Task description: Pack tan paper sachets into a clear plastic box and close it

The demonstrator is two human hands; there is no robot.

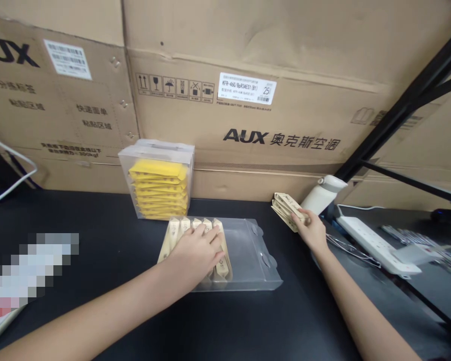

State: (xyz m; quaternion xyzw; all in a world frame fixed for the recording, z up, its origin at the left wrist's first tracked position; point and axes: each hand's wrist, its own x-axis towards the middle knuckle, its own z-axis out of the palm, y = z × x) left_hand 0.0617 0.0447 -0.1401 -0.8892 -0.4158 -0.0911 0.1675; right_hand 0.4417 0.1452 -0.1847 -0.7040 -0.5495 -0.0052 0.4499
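Note:
My left hand (197, 255) lies flat on a row of several beige sachets (176, 229) standing in the left part of a clear plastic box (248, 250) on the black table. My right hand (311, 229) holds a small stack of beige sachets (285, 208) to the right of the box, above the table near the cardboard wall. A second clear box (156, 150) filled with yellow sachets (160, 188) stands upright just behind the open one.
Large cardboard cartons (285, 125) wall off the back of the black table (108, 260). A white bottle (323, 193), a white power strip (376, 245) and a black shelf frame (398, 115) are at the right. A white cable (11, 185) loops at far left.

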